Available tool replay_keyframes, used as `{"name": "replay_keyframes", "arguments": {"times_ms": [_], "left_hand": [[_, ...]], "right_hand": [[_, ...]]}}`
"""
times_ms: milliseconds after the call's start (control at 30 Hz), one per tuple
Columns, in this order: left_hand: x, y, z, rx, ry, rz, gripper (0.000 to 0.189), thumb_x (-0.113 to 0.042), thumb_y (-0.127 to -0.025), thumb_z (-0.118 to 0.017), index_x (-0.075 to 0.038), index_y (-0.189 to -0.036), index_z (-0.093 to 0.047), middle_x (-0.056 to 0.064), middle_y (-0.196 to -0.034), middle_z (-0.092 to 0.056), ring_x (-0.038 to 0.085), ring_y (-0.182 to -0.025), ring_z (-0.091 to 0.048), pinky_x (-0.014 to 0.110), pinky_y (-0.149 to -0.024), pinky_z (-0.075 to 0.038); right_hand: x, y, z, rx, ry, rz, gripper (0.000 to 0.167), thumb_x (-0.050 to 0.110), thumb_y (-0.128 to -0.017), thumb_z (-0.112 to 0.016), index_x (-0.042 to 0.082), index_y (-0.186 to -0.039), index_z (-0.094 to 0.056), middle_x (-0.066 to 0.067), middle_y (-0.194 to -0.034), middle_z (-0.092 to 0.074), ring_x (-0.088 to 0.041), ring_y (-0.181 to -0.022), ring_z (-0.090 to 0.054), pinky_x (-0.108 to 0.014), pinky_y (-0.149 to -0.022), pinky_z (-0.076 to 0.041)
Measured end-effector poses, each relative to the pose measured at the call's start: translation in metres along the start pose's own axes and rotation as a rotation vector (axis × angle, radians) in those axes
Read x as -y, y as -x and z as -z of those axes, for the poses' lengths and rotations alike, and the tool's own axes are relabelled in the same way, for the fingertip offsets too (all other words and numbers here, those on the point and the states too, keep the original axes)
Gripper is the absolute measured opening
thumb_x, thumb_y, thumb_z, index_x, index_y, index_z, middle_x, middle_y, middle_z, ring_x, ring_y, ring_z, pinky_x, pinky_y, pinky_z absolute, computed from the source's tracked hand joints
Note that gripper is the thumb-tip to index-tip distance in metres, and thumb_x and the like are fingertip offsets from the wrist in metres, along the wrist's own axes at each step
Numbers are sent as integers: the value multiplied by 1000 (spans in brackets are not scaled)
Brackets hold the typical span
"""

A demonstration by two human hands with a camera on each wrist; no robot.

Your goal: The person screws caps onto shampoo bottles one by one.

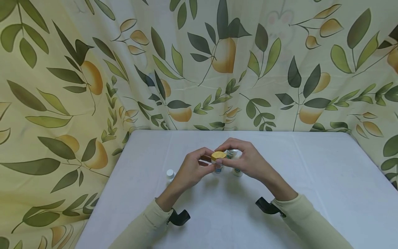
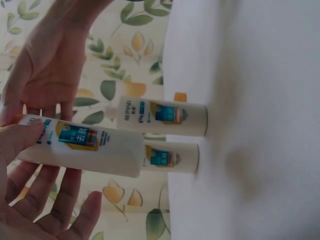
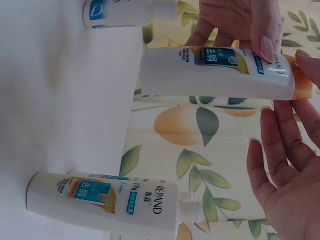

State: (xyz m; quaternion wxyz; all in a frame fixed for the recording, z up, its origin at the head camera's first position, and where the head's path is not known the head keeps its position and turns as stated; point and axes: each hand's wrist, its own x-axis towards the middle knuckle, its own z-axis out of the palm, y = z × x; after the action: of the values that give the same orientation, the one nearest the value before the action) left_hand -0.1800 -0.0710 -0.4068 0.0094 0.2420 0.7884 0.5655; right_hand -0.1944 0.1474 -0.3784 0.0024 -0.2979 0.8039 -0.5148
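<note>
A white shampoo bottle (image 3: 175, 75) with an orange cap (image 1: 219, 155) is held above the table between both hands. My left hand (image 1: 192, 168) grips its body near the top, thumb in front and fingers behind. On the other side, my right hand (image 1: 245, 159) pinches the orange cap with thumb and fingers. Behind the held bottle stand two similar white bottles; the nearer one (image 3: 110, 197) shows a bare white neck in the right wrist view. Another orange cap (image 2: 180, 96) shows low beside them in the left wrist view.
A smaller bottle with a white cap (image 1: 170, 174) stands to the left, partly behind my left forearm. White cloth covers the table (image 1: 326, 166). A fruit-patterned curtain (image 1: 199, 69) hangs along its far edge. Black camera mounts (image 1: 179, 218) jut from both wrists.
</note>
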Motion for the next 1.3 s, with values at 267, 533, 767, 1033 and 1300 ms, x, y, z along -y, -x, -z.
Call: {"name": "replay_keyframes", "arguments": {"times_ms": [267,533,767,1033,1300], "left_hand": [[3,2,2,22,-11,15,23,-14,-90,-79,-10,-110,-68,0,-110,-70,18,-103,-65,46,-92,-58],[2,2,5,50,-54,48,26,-16,-90,-79,-12,-113,-68,-4,-110,-70,16,-104,-63,47,-94,-56],[6,2,8,59,-97,63,27,-19,-88,-81,-14,-112,-69,-7,-108,-70,15,-104,-63,45,-93,-57],[10,6,13,47,-139,69,24,-22,-88,-82,-16,-108,-70,-10,-105,-70,13,-103,-62,42,-92,-57],[15,10,18,61,-183,50,23,-24,-87,-83,-18,-105,-71,-11,-102,-70,13,-103,-63,46,-93,-56]], "right_hand": [[-1,2,-3,-8,23,7,21,26,-87,-83,29,-105,-74,9,-103,-69,-13,-101,-64,-43,-93,-49],[-2,2,-8,-23,6,25,20,23,-87,-82,28,-105,-75,9,-102,-69,-14,-102,-64,-44,-96,-50],[-5,3,-14,-24,23,-7,18,25,-89,-81,29,-105,-75,11,-104,-70,-14,-103,-62,-43,-92,-50],[-6,2,-22,-30,32,-11,19,29,-87,-82,30,-105,-75,13,-103,-70,-14,-102,-61,-43,-90,-51],[-9,1,-30,-23,63,5,20,32,-86,-83,32,-105,-75,15,-101,-70,-15,-101,-61,-39,-88,-52]]}}
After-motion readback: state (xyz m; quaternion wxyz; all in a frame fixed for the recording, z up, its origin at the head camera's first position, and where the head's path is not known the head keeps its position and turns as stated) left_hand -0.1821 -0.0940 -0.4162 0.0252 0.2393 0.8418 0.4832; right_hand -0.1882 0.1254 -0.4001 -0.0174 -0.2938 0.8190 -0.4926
